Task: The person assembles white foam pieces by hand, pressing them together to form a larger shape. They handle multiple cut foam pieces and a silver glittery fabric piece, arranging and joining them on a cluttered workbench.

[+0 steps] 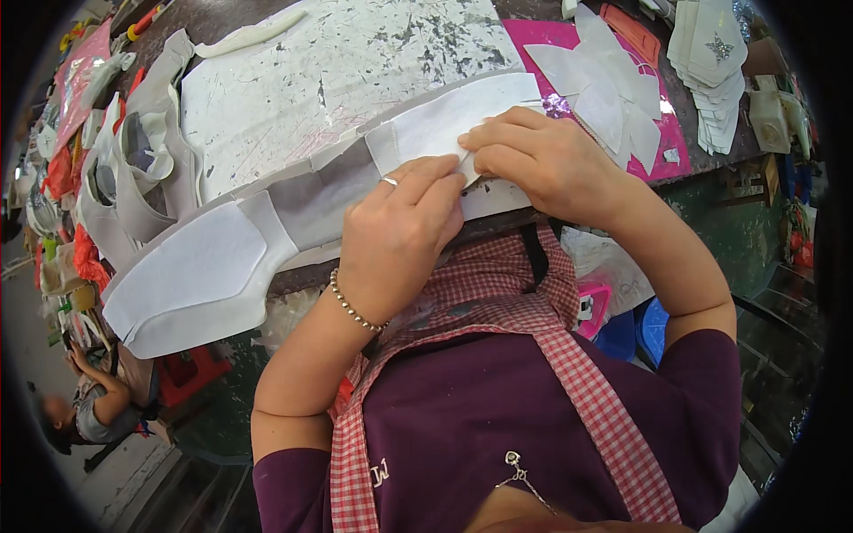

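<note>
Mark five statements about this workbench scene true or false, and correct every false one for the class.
1. The left hand and right hand both touch the long grey-and-white fabric strip. True.
2. The shiny beaded bracelet circles the right wrist. False: the bracelet circles the left wrist.
3. White, pointed, flat cut pieces lie on a bright pink sheet. True.
4. The wide-strapped cloth apron is plain blue. False: the apron is red-and-white checked.
5. A star marks the stack of white cut shapes right of the pink sheet. True.
</note>
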`<state>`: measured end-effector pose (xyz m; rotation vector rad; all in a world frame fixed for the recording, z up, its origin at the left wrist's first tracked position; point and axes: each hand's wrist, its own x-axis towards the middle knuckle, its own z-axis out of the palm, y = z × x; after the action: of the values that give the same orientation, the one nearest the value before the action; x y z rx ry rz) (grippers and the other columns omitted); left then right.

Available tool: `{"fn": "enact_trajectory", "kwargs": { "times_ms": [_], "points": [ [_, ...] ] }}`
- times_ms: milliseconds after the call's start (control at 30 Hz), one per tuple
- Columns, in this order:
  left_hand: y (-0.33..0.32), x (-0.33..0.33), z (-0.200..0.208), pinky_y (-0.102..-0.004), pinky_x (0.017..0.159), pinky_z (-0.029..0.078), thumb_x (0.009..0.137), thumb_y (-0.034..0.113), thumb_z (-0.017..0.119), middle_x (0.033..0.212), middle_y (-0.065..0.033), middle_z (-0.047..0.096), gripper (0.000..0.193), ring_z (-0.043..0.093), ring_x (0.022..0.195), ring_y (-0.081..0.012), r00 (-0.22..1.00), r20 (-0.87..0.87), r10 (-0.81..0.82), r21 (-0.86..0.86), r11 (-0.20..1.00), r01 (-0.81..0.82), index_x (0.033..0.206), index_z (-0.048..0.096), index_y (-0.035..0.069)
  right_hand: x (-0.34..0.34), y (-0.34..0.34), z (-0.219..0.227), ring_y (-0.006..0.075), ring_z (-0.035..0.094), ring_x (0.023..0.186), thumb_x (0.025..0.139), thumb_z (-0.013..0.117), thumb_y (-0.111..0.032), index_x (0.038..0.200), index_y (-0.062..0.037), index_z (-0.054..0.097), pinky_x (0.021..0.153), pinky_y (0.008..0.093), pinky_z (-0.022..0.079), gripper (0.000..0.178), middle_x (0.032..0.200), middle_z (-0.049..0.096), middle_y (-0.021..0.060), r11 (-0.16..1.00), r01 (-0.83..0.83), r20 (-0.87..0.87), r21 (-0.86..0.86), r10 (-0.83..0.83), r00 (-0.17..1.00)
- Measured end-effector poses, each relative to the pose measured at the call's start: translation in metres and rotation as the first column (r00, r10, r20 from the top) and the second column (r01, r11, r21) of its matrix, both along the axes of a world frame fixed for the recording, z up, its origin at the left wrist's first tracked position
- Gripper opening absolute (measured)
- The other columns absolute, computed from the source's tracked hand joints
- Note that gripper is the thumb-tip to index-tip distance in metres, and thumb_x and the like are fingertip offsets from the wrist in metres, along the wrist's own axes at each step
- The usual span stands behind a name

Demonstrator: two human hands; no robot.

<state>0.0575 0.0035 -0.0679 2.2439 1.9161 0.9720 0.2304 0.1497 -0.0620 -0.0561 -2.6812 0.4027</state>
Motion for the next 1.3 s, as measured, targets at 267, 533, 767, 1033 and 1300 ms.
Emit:
{"fn": "enact_trajectory", "kwargs": {
  "times_ms": [267,533,767,1033,1300],
  "points": [
    [-0.006,-0.008,0.008,-0.0309,0.071,0.055,0.073,0.009,0.076,0.111,-0.0021,0.066,0.033,0.068,0.099,-0.0209,0.985,-0.114,-0.133,-0.032,0.991,0.130,0.105,0.069,0.011,0.032,0.003,-0.005,0.0268,0.066,0.114,0.082,0.065,-0.006,0.106,-0.0047,0.067,0.092,0.0375,0.057,0.024,0.119,0.069,0.0084,0.998,-0.048,0.028,0.045,0.047,0.999],
    [0.003,0.004,0.007,-0.0305,0.067,0.053,0.078,0.017,0.076,0.099,0.0015,0.062,0.039,0.063,0.088,-0.0174,0.980,-0.195,-0.035,-0.082,0.996,0.019,0.116,0.070,0.018,0.032,0.005,0.010,0.0281,0.067,0.105,0.077,0.070,-0.006,0.106,-0.0023,0.069,0.088,0.0386,0.055,0.029,0.113,0.069,0.0120,0.957,0.114,0.026,-0.267,-0.111,0.993],
    [0.006,0.000,0.001,-0.0305,0.064,0.053,0.079,0.015,0.074,0.097,0.0016,0.061,0.031,0.063,0.087,-0.0174,0.983,-0.179,-0.047,-0.038,0.998,0.040,0.110,0.074,0.020,0.028,0.007,0.005,0.0283,0.060,0.106,0.071,0.065,-0.001,0.109,0.0051,0.067,0.086,0.0363,0.055,0.039,0.120,0.063,0.0115,0.995,0.033,0.074,0.090,-0.039,0.997],
    [0.009,0.003,0.002,-0.0333,0.069,0.050,0.078,0.018,0.076,0.095,-0.0005,0.059,0.044,0.060,0.089,-0.0194,0.989,-0.147,-0.024,-0.061,0.998,0.015,0.121,0.069,0.020,0.033,-0.011,0.013,0.0275,0.059,0.108,0.075,0.061,-0.003,0.113,0.0079,0.066,0.088,0.0353,0.056,0.040,0.123,0.063,0.0117,0.983,0.096,0.179,0.156,-0.123,0.976],
    [0.012,0.011,0.005,-0.0389,0.080,0.043,0.082,0.027,0.072,0.097,-0.0045,0.054,0.045,0.055,0.093,-0.0234,0.977,-0.206,-0.060,-0.078,0.996,0.045,0.125,0.065,0.017,0.037,-0.018,0.015,0.0304,0.062,0.107,0.073,0.061,-0.002,0.110,0.0096,0.066,0.089,0.0355,0.055,0.039,0.123,0.065,0.0175,0.960,0.129,0.158,0.249,-0.171,0.972]
  ]
}}
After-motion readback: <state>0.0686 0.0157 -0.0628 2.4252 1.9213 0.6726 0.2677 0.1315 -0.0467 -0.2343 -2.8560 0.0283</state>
